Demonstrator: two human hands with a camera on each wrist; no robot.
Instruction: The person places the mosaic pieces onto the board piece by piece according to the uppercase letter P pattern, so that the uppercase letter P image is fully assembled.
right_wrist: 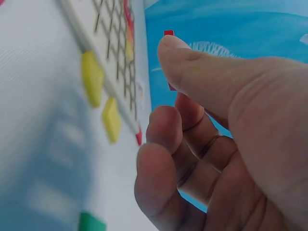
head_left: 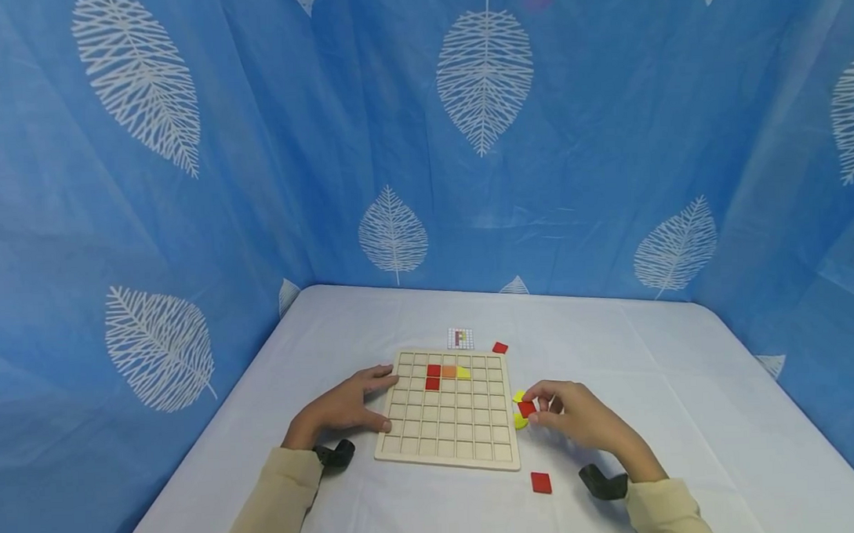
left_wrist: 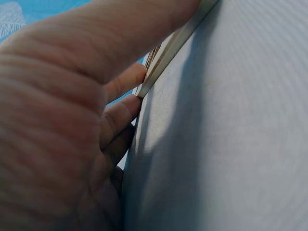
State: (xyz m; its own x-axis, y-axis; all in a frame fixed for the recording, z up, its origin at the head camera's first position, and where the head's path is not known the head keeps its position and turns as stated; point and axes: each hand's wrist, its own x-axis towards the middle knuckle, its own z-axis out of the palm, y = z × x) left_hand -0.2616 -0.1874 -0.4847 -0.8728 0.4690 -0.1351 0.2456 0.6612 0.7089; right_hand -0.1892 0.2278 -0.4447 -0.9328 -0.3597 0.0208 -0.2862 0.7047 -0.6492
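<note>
My right hand (head_left: 576, 414) pinches a red square tile (head_left: 527, 409) between thumb and fingers, just right of the wooden grid board (head_left: 464, 430). In the right wrist view the tile (right_wrist: 169, 33) shows as a thin red edge past the thumb. Against the board's left edge rests my left hand (head_left: 347, 399), thumb and fingers spread along the rim. In the board's upper cells lie a red tile (head_left: 434, 370), another red tile (head_left: 433, 384) below it, an orange tile (head_left: 448, 372) and a yellow rounded piece (head_left: 462, 373).
Two yellow pieces (right_wrist: 92, 78) lie beside the board's right edge. A loose red tile (head_left: 541, 483) is nearer me, another red tile (head_left: 500, 348) beyond the far right corner. Behind the board lies a small printed pattern card (head_left: 461, 339). A green piece (right_wrist: 91, 222) shows in the right wrist view.
</note>
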